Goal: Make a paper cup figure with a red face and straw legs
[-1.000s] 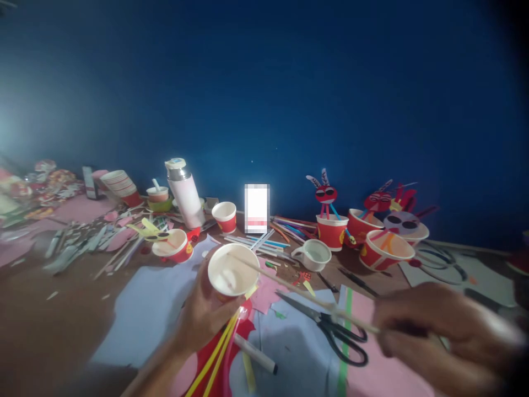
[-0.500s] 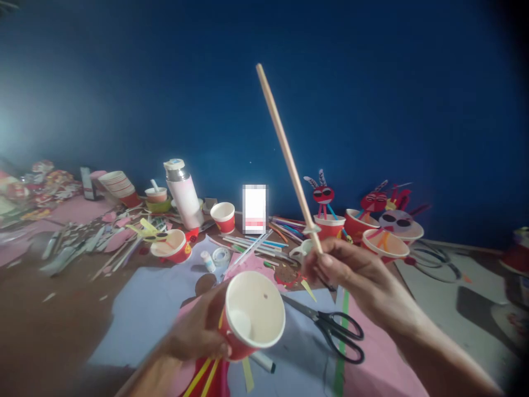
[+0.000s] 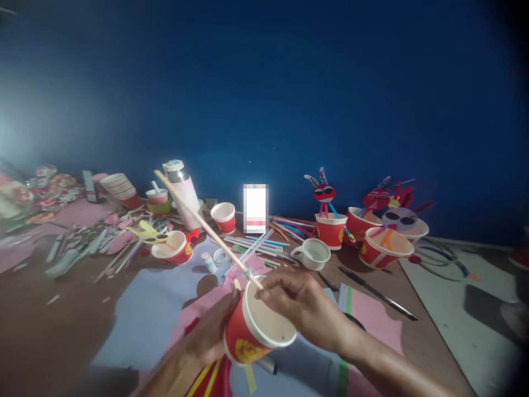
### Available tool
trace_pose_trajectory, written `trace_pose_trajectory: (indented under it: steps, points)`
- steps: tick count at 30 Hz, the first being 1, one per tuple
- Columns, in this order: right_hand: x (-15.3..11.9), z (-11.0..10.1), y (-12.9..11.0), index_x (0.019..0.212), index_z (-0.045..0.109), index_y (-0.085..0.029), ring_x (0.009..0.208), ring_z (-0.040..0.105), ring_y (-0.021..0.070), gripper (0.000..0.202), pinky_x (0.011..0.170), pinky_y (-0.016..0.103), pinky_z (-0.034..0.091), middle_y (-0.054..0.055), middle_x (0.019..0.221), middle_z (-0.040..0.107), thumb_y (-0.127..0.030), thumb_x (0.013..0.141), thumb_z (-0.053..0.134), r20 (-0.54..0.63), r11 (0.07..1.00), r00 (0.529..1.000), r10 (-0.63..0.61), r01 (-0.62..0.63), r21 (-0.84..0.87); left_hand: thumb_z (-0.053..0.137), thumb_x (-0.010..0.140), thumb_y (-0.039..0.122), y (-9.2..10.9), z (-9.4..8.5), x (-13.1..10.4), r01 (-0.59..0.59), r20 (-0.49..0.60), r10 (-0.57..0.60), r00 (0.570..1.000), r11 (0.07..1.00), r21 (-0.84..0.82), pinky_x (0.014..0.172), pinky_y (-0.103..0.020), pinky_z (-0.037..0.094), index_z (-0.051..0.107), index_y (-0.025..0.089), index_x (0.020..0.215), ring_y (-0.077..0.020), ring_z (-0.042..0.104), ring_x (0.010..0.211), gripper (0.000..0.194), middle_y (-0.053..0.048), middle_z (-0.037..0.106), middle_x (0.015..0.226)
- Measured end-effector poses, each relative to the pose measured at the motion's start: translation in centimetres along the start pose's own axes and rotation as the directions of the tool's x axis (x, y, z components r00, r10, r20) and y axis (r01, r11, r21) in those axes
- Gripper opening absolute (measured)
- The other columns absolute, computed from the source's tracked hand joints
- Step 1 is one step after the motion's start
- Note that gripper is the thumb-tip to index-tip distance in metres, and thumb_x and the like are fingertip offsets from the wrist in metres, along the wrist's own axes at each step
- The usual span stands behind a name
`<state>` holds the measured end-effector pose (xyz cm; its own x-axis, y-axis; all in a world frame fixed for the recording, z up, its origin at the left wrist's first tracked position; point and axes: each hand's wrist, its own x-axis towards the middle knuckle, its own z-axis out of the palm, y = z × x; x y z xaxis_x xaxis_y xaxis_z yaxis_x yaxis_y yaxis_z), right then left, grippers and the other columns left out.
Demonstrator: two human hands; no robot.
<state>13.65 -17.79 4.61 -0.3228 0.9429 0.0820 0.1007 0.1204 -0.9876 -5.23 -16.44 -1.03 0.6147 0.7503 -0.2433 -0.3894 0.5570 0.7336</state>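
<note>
My left hand point(image 3: 209, 331) is wrapped round the side of a red paper cup point(image 3: 244, 330) with a white inside and a yellow emblem. The cup tilts, its mouth turned up and to the right. At its rim my right hand point(image 3: 301, 303) pinches the lower end of a long wooden chopstick point(image 3: 198, 218). The stick slants up to the left, and a small pale ring or wrap sits round it just above the fingers. A small dark spot shows inside the cup. My right fingertips and the stick's lower end are over the cup's mouth.
Blue paper point(image 3: 140, 309) and pink paper cover the table. Behind stand a thermos point(image 3: 188, 201), a white mug point(image 3: 316, 255) and cups with paper figures point(image 3: 330, 229). A thin dark pen-like tool point(image 3: 380, 293) lies right. Straws point(image 3: 256, 245) lie in the middle; scissors are mostly hidden.
My right hand has come down and left to the cup's rim, and the chopstick now leans much further left. The cup has turned in my left hand, showing its yellow emblem.
</note>
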Motion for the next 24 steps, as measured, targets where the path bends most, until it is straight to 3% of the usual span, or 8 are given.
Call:
trace_pose_trajectory:
  steps: [3, 5, 7, 11, 15, 19, 21, 24]
  points:
    - [0.1, 0.2, 0.1, 0.076, 0.067, -0.016, 0.066, 0.055, 0.0138, 0.019, 0.058, 0.023, 0.039, 0.001, 0.072, 0.064, -0.025, 0.086, 0.054, -0.197, 0.967, 0.98, -0.012, -0.039, -0.25, 0.06, 0.084, 0.045, 0.1, -0.4, 0.0, -0.207, -0.169, 0.239, 0.956, 0.96, 0.187, 0.091, -0.032, 0.047, 0.071, 0.021, 0.102, -0.0257, 0.06, 0.109, 0.031, -0.006, 0.071, 0.11]
    - [0.2, 0.1, 0.1, 0.078, 0.068, -0.018, 0.067, 0.056, 0.0138, 0.019, 0.059, 0.024, 0.039, 0.0, 0.073, 0.065, -0.023, 0.087, 0.052, -0.258, 0.944, 0.964, -0.056, -0.033, -0.329, 0.066, 0.076, 0.053, 0.3, -0.4, -0.4, -0.331, -0.155, 0.41, 0.899, 0.867, 0.373, 0.101, -0.036, 0.04, 0.06, 0.024, 0.122, -0.0309, 0.047, 0.125, 0.055, -0.008, 0.057, 0.133]
    - [0.3, 0.1, 0.1, 0.08, 0.068, -0.018, 0.069, 0.058, 0.0147, 0.02, 0.061, 0.024, 0.04, 0.001, 0.076, 0.067, -0.022, 0.088, 0.05, -0.26, 0.926, 0.961, -0.094, -0.011, -0.376, 0.072, 0.066, 0.057, 0.4, 0.1, -0.9, -0.386, -0.077, 0.487, 0.87, 0.77, 0.508, 0.107, -0.042, 0.034, 0.046, 0.024, 0.135, -0.0354, 0.036, 0.133, 0.081, -0.011, 0.042, 0.145]
    - [0.5, 0.5, 0.1, 0.082, 0.067, -0.019, 0.077, 0.062, 0.018, 0.02, 0.069, 0.027, 0.043, 0.003, 0.082, 0.068, -0.022, 0.089, 0.049, -0.243, 0.887, 0.957, -0.159, 0.031, -0.46, 0.079, 0.057, 0.055, 0.2, 1.8, -1.2, -0.343, -0.093, 0.47, 0.878, 0.753, 0.561, 0.104, -0.043, 0.038, 0.042, 0.023, 0.137, -0.0373, 0.038, 0.131, 0.094, -0.014, 0.04, 0.146]
    - [0.7, 0.9, 0.5, 0.079, 0.067, -0.018, 0.071, 0.061, 0.0169, 0.019, 0.066, 0.027, 0.044, 0.003, 0.077, 0.068, -0.019, 0.088, 0.05, -0.23, 0.882, 0.956, -0.182, 0.056, -0.467, 0.075, 0.067, 0.042, 0.4, 2.6, -0.8, -0.292, -0.164, 0.476, 0.864, 0.738, 0.608, 0.097, -0.04, 0.045, 0.049, 0.019, 0.13, -0.0349, 0.05, 0.122, 0.072, -0.014, 0.057, 0.13]
    - [0.8, 0.1, 0.4, 0.087, 0.069, -0.019, 0.087, 0.063, 0.0179, 0.015, 0.067, 0.025, 0.048, 0.005, 0.1, 0.068, -0.019, 0.087, 0.054, -0.26, 0.92, 0.931, -0.257, 0.154, -0.361, 0.066, 0.075, 0.042, 1.4, 2.0, -0.6, -0.313, -0.148, 0.457, 0.877, 0.777, 0.547, 0.094, -0.04, 0.046, 0.052, 0.018, 0.126, -0.0344, 0.053, 0.118, 0.058, -0.012, 0.063, 0.122]
    - [0.5, -1.1, -0.2, 0.091, 0.07, -0.019, 0.085, 0.064, 0.0178, 0.017, 0.066, 0.024, 0.049, 0.005, 0.094, 0.069, -0.023, 0.09, 0.053, -0.273, 0.929, 0.928, -0.254, 0.156, -0.335, 0.062, 0.079, 0.04, 2.0, 1.6, -0.7, -0.348, -0.144, 0.488, 0.861, 0.772, 0.533, 0.093, -0.039, 0.046, 0.051, 0.017, 0.126, -0.0336, 0.053, 0.116, 0.054, -0.012, 0.063, 0.121]
    - [-0.5, -3.3, -1.5, 0.096, 0.071, -0.02, 0.065, 0.064, 0.0153, 0.023, 0.057, 0.023, 0.048, 0.001, 0.07, 0.068, -0.028, 0.092, 0.05, -0.251, 0.92, 0.953, -0.168, 0.06, -0.388, 0.062, 0.079, 0.037, 3.1, 1.4, -1.1, -0.401, -0.187, 0.557, 0.809, 0.756, 0.517, 0.089, -0.037, 0.049, 0.045, 0.017, 0.131, -0.0321, 0.053, 0.115, 0.057, -0.012, 0.059, 0.123]
